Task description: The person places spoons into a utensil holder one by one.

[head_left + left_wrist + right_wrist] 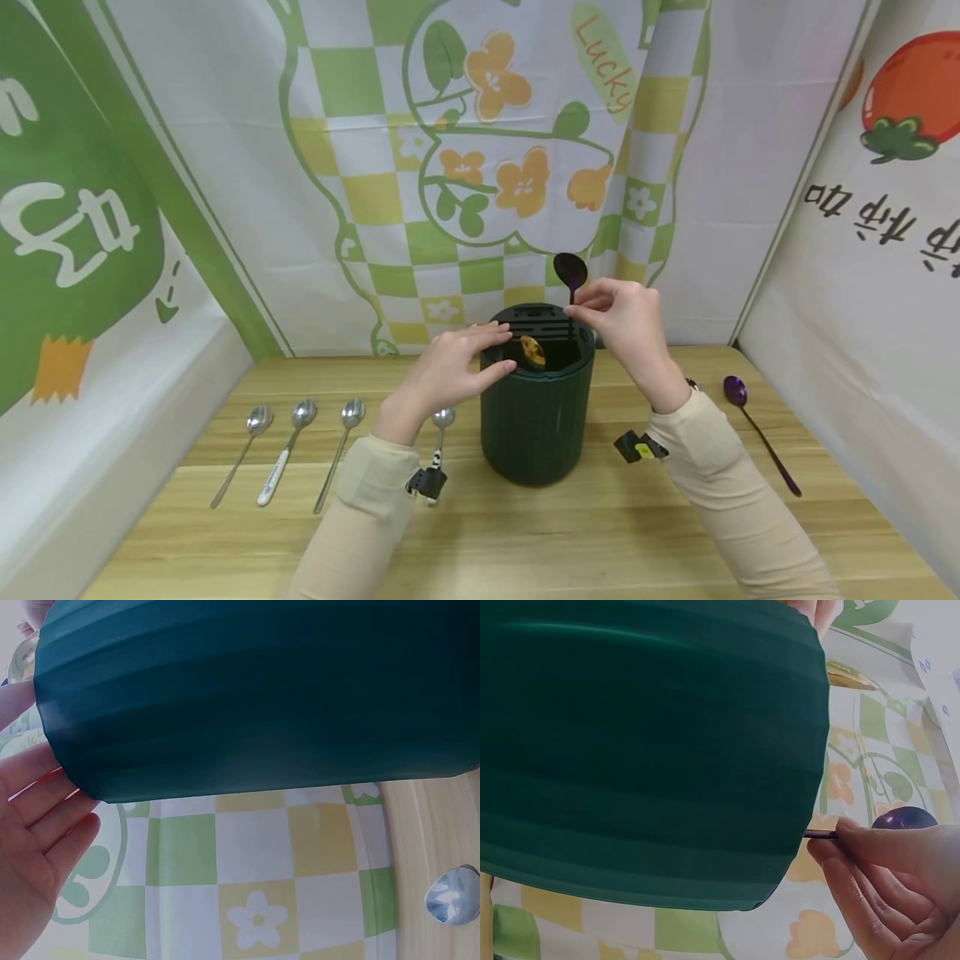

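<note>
A dark green ribbed utensil holder (534, 425) stands upright on the table, its slotted top facing up. My right hand (626, 325) pinches the handle of a dark purple spoon (570, 271) at the holder's right rim, bowl upward; the handle's lower end is hidden inside. In the right wrist view, thumb and fingers close on that handle beside the holder (652, 757). My left hand (453, 367) rests at the left rim with its fingers extended. Near its fingertips a gold spoon (533, 352) sticks out of the holder's opening.
Left on the wooden table (495, 542) lie several silver spoons (352, 412), one partly behind the left wrist. Another purple spoon (761, 433) lies on the right. A patterned curtain (487, 275) hangs close behind the holder.
</note>
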The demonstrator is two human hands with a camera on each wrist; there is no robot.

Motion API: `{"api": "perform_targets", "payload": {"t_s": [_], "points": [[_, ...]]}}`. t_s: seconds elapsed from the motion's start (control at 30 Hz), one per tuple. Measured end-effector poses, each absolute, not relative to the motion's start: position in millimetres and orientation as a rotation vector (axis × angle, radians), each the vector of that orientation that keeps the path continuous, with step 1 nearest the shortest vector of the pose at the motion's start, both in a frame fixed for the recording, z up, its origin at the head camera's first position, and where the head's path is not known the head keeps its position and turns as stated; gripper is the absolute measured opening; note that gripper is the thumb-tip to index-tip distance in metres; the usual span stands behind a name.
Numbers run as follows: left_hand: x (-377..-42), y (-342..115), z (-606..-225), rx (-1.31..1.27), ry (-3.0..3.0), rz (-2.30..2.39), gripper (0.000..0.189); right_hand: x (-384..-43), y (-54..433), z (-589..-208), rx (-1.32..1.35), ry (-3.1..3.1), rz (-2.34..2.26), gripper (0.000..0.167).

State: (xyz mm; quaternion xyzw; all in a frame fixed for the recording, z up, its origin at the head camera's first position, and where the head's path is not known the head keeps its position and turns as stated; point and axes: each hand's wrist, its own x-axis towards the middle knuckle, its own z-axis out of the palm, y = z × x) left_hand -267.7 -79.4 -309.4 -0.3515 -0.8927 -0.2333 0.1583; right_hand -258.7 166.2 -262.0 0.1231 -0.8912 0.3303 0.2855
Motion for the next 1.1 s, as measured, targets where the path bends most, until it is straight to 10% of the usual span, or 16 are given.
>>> {"api": "perform_targets", "payload": {"t_s": [1.1], "points": [[-267, -79, -309, -1.018, -2.538, -0.658, 0.05, -249, 195, -269, 0.29, -2.478, 0.855, 0.016]]}}
